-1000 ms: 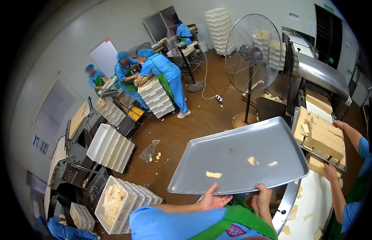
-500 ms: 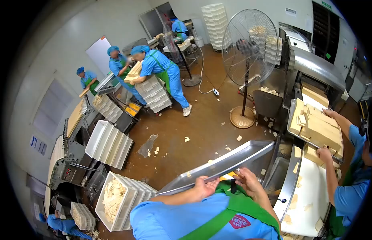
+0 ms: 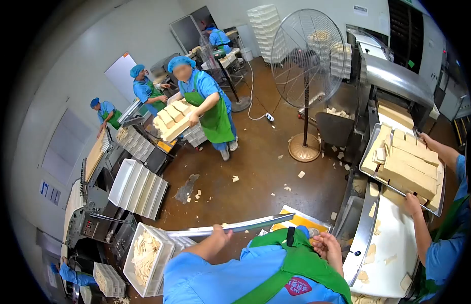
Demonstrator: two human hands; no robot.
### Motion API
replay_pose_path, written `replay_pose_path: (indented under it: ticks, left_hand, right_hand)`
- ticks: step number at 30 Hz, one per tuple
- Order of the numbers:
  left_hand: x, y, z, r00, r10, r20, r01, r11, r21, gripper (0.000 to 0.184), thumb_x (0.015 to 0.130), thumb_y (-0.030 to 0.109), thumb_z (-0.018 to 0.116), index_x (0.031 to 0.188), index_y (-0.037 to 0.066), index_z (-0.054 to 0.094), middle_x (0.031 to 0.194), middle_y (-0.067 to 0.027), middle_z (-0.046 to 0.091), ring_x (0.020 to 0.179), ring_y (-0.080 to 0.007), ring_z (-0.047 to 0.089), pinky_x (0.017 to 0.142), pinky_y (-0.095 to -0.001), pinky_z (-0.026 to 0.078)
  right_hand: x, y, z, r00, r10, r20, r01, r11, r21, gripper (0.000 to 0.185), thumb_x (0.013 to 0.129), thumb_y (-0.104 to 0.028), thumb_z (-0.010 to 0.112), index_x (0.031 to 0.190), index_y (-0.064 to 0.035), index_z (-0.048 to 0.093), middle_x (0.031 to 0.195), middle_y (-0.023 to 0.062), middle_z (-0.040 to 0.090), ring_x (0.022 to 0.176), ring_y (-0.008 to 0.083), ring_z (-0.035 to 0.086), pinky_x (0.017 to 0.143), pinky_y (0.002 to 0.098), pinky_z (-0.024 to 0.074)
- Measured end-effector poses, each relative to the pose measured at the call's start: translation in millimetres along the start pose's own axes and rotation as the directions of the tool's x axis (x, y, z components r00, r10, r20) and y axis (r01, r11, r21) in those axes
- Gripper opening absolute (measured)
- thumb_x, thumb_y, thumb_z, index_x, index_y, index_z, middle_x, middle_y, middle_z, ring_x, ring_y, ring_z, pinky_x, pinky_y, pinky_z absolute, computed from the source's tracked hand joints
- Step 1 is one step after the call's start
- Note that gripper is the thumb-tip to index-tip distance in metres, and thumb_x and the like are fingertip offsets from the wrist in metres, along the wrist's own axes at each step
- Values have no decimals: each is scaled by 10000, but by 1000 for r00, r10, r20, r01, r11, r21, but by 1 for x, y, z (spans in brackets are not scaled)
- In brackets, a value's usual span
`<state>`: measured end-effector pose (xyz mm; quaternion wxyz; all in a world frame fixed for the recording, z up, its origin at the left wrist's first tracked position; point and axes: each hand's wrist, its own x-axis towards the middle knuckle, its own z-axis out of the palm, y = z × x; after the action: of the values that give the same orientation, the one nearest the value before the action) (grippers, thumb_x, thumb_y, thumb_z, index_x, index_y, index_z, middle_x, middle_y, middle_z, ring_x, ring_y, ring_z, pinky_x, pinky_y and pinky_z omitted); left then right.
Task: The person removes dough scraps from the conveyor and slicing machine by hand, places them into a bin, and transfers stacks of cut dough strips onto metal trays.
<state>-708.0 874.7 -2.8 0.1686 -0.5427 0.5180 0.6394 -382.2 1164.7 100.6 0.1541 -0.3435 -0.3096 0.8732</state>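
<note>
A metal tray [image 3: 245, 223] is seen nearly edge-on in front of my body, over the top of a white crate stack. My left hand [image 3: 218, 238] is closed around its near edge. My right hand [image 3: 327, 247] is off the tray, beside my green apron, with its fingers curled; whether anything small is in it is hidden. Below and beyond the tray's right end lies a yellow and white flat object [image 3: 306, 221].
A stack of white crates [image 3: 147, 256] with pale scraps stands at lower left. At right, a co-worker's hands hold a tray of dough blocks [image 3: 407, 167] above a white conveyor [image 3: 392, 243]. A fan [image 3: 306, 101] stands ahead. Another person [image 3: 207, 101] carries dough blocks.
The tray has tipped from nearly flat to edge-on and moved left and down. My right hand has let go of it. The person ahead has turned toward me, carrying blocks.
</note>
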Motion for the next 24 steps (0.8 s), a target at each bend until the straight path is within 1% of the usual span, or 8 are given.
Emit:
replay_pose_path:
  ticks: [2, 4, 6, 10, 14, 20, 22, 24]
  left_hand:
    - [37, 25, -20, 987, 83, 136, -89, 995, 37, 381, 913, 321, 412, 1208, 84, 454, 1200, -121, 487, 993, -289, 541, 676, -400, 543]
    - [36, 46, -27, 975, 223, -20, -221, 972, 82, 395, 903, 304, 477, 1228, 81, 442, 1193, -130, 494, 969, -283, 554, 665, -397, 545]
    - [79, 73, -46, 969, 236, -78, -232, 971, 61, 370, 895, 281, 519, 1199, 78, 461, 1118, -146, 538, 927, -282, 572, 652, -405, 544]
    - [111, 123, -71, 950, 312, 6, -310, 944, 116, 369, 895, 281, 511, 1191, 66, 464, 1102, -153, 540, 902, -278, 575, 635, -394, 543]
    - [125, 169, -83, 943, 293, 157, -319, 929, 186, 369, 895, 280, 503, 1184, 53, 467, 1087, -160, 543, 876, -275, 578, 617, -382, 542]
    - [122, 195, -80, 955, 233, 184, -271, 937, 222, 370, 895, 279, 490, 1172, 35, 472, 1063, -170, 546, 838, -270, 582, 591, -366, 541]
    - [129, 197, -83, 959, 202, 201, -245, 945, 218, 371, 894, 279, 486, 1168, 29, 474, 1055, -173, 547, 826, -268, 584, 582, -360, 541]
    - [134, 190, -78, 962, 168, 217, -218, 947, 234, 372, 894, 278, 482, 1165, 23, 475, 1047, -177, 549, 813, -266, 585, 573, -354, 541]
  right_hand:
    - [-7, -7, 0, 999, 13, -34, -13, 1000, 9, 191, 909, -128, 524, 1081, -45, 517, 964, 100, 651, 785, 154, 629, 683, 250, 505]
    - [-12, -9, -9, 996, -69, -50, 70, 997, 23, 187, 908, -122, 532, 1076, -40, 519, 951, 95, 653, 779, 151, 631, 678, 243, 502]
    - [-18, -4, -22, 991, -108, -81, 110, 994, 24, 202, 911, -132, 532, 1084, -29, 520, 932, 92, 655, 775, 143, 631, 688, 242, 497]
    - [-31, -23, -25, 973, -92, -211, 85, 995, -43, 220, 918, -137, 528, 1110, -29, 519, 963, 90, 654, 828, 148, 628, 742, 249, 487]
    - [-59, -21, -33, 976, -141, -165, 125, 987, -104, 233, 936, -142, 492, 1144, -46, 534, 1039, 68, 639, 896, 129, 603, 790, 247, 463]
    - [-105, -47, -16, 987, -155, -44, 154, 987, -41, 265, 940, -139, 492, 1170, -13, 524, 1064, 74, 627, 905, 132, 599, 803, 248, 459]
    - [-138, -56, 11, 979, -198, 41, 199, 908, -369, 279, 946, -166, 490, 1170, -7, 543, 1069, 65, 626, 935, 129, 588, 839, 250, 451]
    - [-152, -61, 16, 993, -118, -7, 108, 932, -345, 267, 929, -146, 514, 1148, -5, 569, 1082, 59, 627, 963, 118, 569, 868, 259, 443]
